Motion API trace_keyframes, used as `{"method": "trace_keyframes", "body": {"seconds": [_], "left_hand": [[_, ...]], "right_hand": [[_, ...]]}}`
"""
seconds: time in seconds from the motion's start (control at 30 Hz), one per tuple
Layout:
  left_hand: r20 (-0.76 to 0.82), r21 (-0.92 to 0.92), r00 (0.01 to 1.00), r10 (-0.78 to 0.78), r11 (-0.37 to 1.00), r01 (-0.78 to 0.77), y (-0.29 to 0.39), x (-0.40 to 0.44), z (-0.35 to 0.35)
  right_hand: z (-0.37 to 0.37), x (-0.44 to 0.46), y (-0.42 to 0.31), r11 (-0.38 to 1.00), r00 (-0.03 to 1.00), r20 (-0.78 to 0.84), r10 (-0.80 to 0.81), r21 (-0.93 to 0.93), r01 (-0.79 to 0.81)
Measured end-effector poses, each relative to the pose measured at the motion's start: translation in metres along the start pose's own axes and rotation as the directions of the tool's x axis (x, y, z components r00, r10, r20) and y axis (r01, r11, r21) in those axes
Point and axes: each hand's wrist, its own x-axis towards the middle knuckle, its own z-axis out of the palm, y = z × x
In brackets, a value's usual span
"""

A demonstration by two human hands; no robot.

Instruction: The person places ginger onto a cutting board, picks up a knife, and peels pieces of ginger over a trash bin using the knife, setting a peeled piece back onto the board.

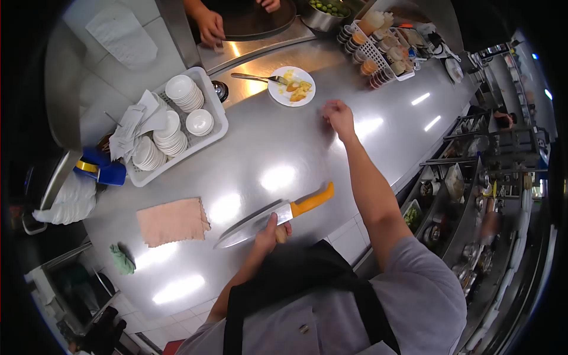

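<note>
My left hand (268,235) is closed at the heel of a large kitchen knife (242,232), its thumb lying over the blade. The knife's yellow handle (313,199) points up and right, free of any fingers. A small tan piece (282,233) shows by the fingers of that hand; its kind is unclear. Over the steel counter, my right hand (339,118) is raised with its fingers pinched together, slightly blurred. Just beyond it sits a white plate (305,102) with yellow food pieces (299,90) and a fork (260,77) resting across its rim.
A grey tray (204,141) holds stacked small white dishes and paper slips. On the counter (248,154) lie a pinkish cloth (173,221) and a crumpled green cloth (122,259). White baskets (374,52) with cups stand far right. Another person's hand (210,26) rests across the counter.
</note>
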Motion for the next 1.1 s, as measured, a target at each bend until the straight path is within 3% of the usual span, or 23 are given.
{"method": "trace_keyframes", "body": {"seconds": [0.03,0.07,0.1,0.17,0.23,0.27,0.33,0.37,0.43,0.67,0.77,0.83,0.97,1.03,1.1], "left_hand": [[0.014,0.104,1.000,-0.025,0.994,0.023,-0.002,-0.001,-0.003],[0.016,0.094,0.999,-0.030,0.995,0.028,-0.004,0.000,-0.002],[-0.037,-0.004,0.994,-0.106,0.994,0.106,-0.008,0.001,0.000],[-0.082,-0.113,0.978,-0.190,0.977,0.181,-0.008,0.003,0.001],[-0.062,-0.036,0.997,-0.048,0.998,0.046,0.002,0.000,0.005],[-0.065,-0.045,0.997,-0.048,0.998,0.045,0.002,0.000,0.006],[-0.068,0.019,0.998,0.009,1.000,-0.008,0.001,0.000,0.007],[-0.067,0.018,0.998,0.015,1.000,-0.014,-0.001,0.002,0.006],[-0.035,0.056,0.999,0.041,0.998,-0.039,-0.005,0.001,0.001],[-0.071,-0.068,0.993,0.092,0.993,-0.097,0.004,-0.002,0.008],[-0.072,-0.068,0.995,0.067,0.995,-0.072,0.002,-0.002,0.007],[-0.089,-0.097,0.996,0.023,0.995,-0.032,-0.006,-0.001,0.006],[-0.058,-0.083,0.998,0.007,0.997,-0.012,-0.007,0.002,0.006],[-0.057,0.063,0.995,0.086,0.995,-0.082,-0.014,0.005,0.000],[-0.045,0.033,0.993,0.105,0.994,-0.103,-0.006,0.004,0.004]], "right_hand": [[0.005,0.016,-0.001,1.000,1.000,0.002,0.007,-0.011,-0.007],[0.009,0.032,-0.002,0.996,0.998,-0.028,-0.057,-0.070,0.055],[0.014,0.044,-0.004,0.985,0.991,-0.053,-0.124,-0.129,0.116],[0.021,0.056,-0.021,0.989,0.993,-0.083,-0.090,-0.125,0.079],[0.027,0.069,-0.028,0.985,0.996,-0.004,-0.094,-0.147,0.093],[0.029,0.070,-0.029,0.984,0.995,0.004,-0.095,-0.152,0.094],[0.030,0.073,-0.030,0.925,0.963,0.072,-0.258,-0.269,0.268],[0.030,0.075,-0.032,0.923,0.962,0.071,-0.264,-0.269,0.274],[0.029,0.077,-0.029,0.827,0.928,0.221,-0.300,-0.425,0.368],[0.033,0.068,-0.030,0.839,0.947,0.100,-0.306,-0.443,0.318],[0.031,0.071,-0.026,0.860,0.922,0.010,-0.388,-0.355,0.366],[0.026,0.058,-0.034,0.931,0.941,-0.075,-0.329,-0.195,0.309],[0.003,0.012,-0.071,0.950,0.949,-0.062,-0.310,0.013,0.311],[-0.020,-0.026,-0.098,0.945,0.964,0.173,-0.203,0.294,0.146],[-0.043,-0.060,-0.120,0.937,0.943,0.220,-0.248,0.302,0.176]]}}
